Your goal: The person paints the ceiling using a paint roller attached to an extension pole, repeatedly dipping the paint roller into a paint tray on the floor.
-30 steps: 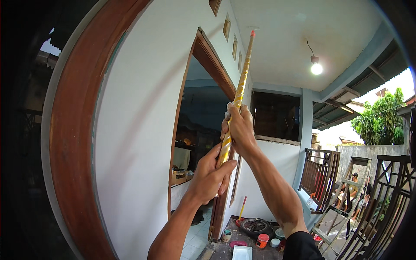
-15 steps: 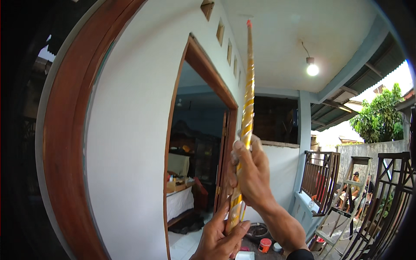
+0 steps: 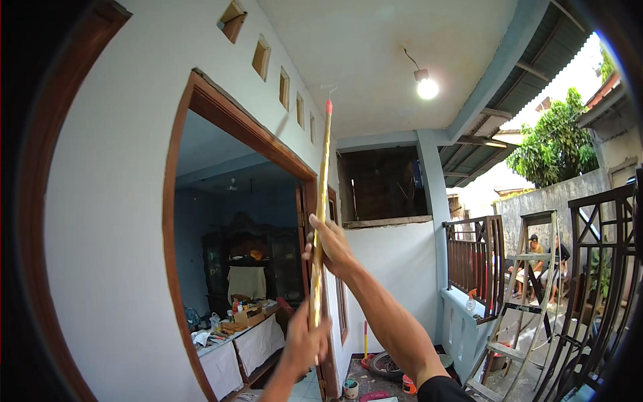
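A long gold pole (image 3: 324, 177) with a red tip rises steeply ahead of me, gripped in both hands. At its far end a thin, pale wire frame like a paint roller's (image 3: 328, 89) shows near where the white wall meets the ceiling; whether it touches is unclear. My right hand (image 3: 331, 248) is closed around the pole's middle. Lower down, my left hand (image 3: 307, 343) wraps round the pole near its bottom end, slightly blurred.
A brown-framed doorway (image 3: 175, 234) opens left of the pole onto a cluttered table (image 3: 251, 328). A lit bulb (image 3: 426, 88) hangs from the ceiling. At right stand a stepladder (image 3: 512, 308), dark metal railings (image 3: 472, 258) and seated people (image 3: 536, 258). Tubs (image 3: 351, 388) and a wheel (image 3: 385, 365) lie below.
My view has shifted, bringing more of the doorway and floor into sight. The pole's tip now appears lower and farther left, and both hands have moved left in the picture, still holding the pole.
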Demonstrator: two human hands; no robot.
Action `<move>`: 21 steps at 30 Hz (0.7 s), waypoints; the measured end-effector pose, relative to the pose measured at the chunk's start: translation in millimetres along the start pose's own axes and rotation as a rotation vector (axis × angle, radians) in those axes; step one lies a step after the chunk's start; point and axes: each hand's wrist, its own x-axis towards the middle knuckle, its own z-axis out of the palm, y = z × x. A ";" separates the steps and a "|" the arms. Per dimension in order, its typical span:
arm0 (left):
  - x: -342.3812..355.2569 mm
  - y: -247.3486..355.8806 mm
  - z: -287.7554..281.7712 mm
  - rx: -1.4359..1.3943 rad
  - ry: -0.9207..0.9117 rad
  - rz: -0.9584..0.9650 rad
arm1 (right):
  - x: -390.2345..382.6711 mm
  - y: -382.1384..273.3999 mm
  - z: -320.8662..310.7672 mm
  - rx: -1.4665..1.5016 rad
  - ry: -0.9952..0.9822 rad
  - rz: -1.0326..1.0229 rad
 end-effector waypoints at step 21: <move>-233.6 -187.9 1.7 0.422 0.482 -0.012 | -440.0 211.4 -187.7 0.204 0.604 0.871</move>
